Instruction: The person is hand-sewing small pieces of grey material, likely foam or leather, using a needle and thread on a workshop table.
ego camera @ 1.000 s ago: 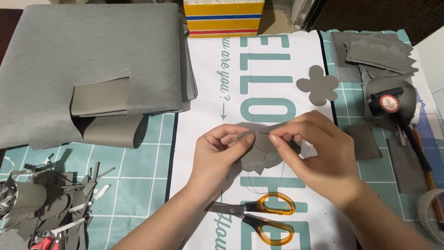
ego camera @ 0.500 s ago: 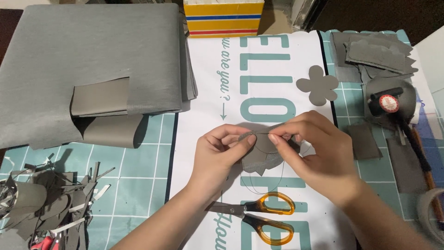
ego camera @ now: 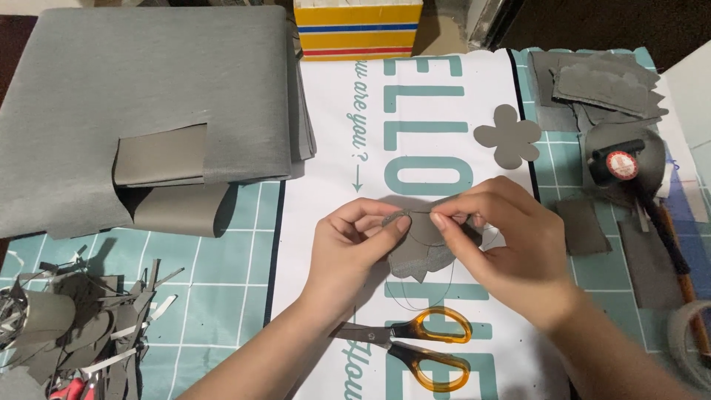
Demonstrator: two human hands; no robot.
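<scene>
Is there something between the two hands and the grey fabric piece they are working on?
No. The left hand and right hand both already pinch the grey fabric piece directly. The scissors lie below it, apart.

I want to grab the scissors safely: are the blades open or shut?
Shut: the scissors lie flat below the hands, blades together in one point.

The grey flower piece (ego camera: pixel 422 248) pinched by both hands looks like matt woven cloth, with a thin dark thread (ego camera: pixel 404 292) hanging from it. Just below it, the scissors (ego camera: pixel 415 344) have dull metal blades and glossy orange plastic handles. Under it lies a smooth white printed sheet (ego camera: pixel 333 185), over a matt teal cutting mat (ego camera: pixel 215 289).
</scene>
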